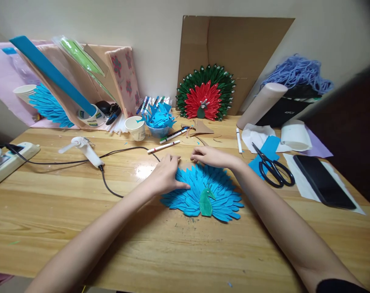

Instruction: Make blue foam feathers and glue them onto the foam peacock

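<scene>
My left hand [168,175]: thumb apart from fingers, over the blue-feathered peacock [205,201], which lies just nearside of both hands. Right hand [211,157]: curled at far rim; can't tell if gripping. Light touch likely spares feathers.

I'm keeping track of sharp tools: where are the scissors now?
In the head view, the scissors lie on the right side of the table, partly over blue paper, left of the black phone.
</scene>
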{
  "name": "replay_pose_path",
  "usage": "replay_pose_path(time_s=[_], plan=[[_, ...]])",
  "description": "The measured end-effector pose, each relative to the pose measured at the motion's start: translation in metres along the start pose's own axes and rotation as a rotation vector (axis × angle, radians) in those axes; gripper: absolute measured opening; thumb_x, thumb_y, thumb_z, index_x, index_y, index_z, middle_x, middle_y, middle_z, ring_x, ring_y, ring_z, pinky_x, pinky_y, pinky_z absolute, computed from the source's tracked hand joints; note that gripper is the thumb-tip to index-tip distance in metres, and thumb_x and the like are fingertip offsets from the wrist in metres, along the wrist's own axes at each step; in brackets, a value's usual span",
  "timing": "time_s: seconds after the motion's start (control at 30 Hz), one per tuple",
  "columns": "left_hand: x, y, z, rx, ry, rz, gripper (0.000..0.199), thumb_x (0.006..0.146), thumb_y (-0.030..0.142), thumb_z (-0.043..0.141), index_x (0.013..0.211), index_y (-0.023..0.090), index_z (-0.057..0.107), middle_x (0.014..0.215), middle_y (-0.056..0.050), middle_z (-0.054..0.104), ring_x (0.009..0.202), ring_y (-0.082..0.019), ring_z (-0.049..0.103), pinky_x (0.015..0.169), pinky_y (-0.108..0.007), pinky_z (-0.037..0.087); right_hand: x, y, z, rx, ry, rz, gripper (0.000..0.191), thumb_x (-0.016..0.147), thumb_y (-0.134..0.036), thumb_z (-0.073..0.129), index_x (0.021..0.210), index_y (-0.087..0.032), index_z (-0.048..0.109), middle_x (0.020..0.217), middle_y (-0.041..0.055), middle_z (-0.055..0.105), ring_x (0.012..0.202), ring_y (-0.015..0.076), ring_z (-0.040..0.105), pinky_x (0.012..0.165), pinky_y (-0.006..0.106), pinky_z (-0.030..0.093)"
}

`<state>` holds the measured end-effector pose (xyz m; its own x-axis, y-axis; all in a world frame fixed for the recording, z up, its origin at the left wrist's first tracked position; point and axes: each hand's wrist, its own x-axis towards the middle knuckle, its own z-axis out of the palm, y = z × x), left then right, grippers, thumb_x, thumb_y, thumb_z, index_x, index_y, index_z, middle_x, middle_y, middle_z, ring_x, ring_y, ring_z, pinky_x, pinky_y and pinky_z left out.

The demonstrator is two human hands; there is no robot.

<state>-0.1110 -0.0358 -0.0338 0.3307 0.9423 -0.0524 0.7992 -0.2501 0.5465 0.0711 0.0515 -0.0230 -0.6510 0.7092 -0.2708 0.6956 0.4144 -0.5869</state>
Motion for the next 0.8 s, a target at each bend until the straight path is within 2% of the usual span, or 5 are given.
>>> replay_pose_path(time_s=[0.3, 0.43, 0.53, 0.67, 0.8], plan=[[0.003, 0.0, 0.004, -0.033, -0.018, -0.047, 0.091, 0.048, 0.055, 0.07, 0.122, 0.009, 0.042, 0.113, -0.017, 0.047, 0.105, -0.032, 0.046, 0.087, -0.042, 0.039, -0.005, -0.002, -0.007, 0.092, -0.133, 0.088, 0.028, 0.082, -0.034, 0.041, 0.066, -0.015, 0.054, 0.061, 0.0022, 0.054, 0.053, 0.012, 0.047, 0.051, 0.024, 0.037], [0.003, 0.0, 0.002, -0.165, -0.04, -0.026, 0.091, 0.048, 0.051, 0.072, 0.124, 0.011, 0.041, 0.118, -0.018, 0.048, 0.105, -0.031, 0.047, 0.088, -0.042, 0.039, -0.01, -0.001, -0.015, 0.154, -0.21, 0.032, 0.03, 0.077, -0.043, 0.05, 0.063, -0.016, 0.052, 0.057, -0.0017, 0.047, 0.053, 0.0103, 0.043, 0.049, 0.023, 0.033], [0.005, -0.003, -0.003, -0.319, -0.067, -0.099, 0.087, 0.049, 0.048, 0.073, 0.123, 0.013, 0.043, 0.112, -0.015, 0.055, 0.099, -0.029, 0.052, 0.082, -0.04, 0.042, -0.015, 0.002, -0.025, 0.253, -0.213, -0.012, 0.029, 0.073, -0.046, 0.055, 0.069, -0.017, 0.056, 0.06, -0.0023, 0.048, 0.054, 0.0097, 0.042, 0.049, 0.022, 0.033], [0.009, -0.006, -0.02, -0.52, -0.073, -0.135, 0.058, 0.059, 0.045, 0.068, 0.106, 0.013, 0.057, 0.096, -0.01, 0.063, 0.085, -0.023, 0.058, 0.072, -0.034, 0.046, -0.027, 0.005, -0.045, 0.375, -0.063, -0.013, 0.031, 0.071, -0.048, 0.057, 0.072, -0.017, 0.058, 0.063, -0.0012, 0.051, 0.055, 0.0095, 0.044, 0.05, 0.022, 0.033], [0.011, -0.004, -0.036, -0.78, -0.063, -0.106, 0.031, 0.068, 0.039, 0.064, 0.087, 0.014, 0.063, 0.092, -0.008, 0.066, 0.081, -0.02, 0.06, 0.075, -0.032, 0.046, -0.038, 0.007, -0.063, 0.461, 0.162, -0.008, 0.032, 0.07, -0.047, 0.058, 0.074, -0.016, 0.059, 0.067, 0.0007, 0.054, 0.056, 0.0095, 0.046, 0.05, 0.022, 0.033]])
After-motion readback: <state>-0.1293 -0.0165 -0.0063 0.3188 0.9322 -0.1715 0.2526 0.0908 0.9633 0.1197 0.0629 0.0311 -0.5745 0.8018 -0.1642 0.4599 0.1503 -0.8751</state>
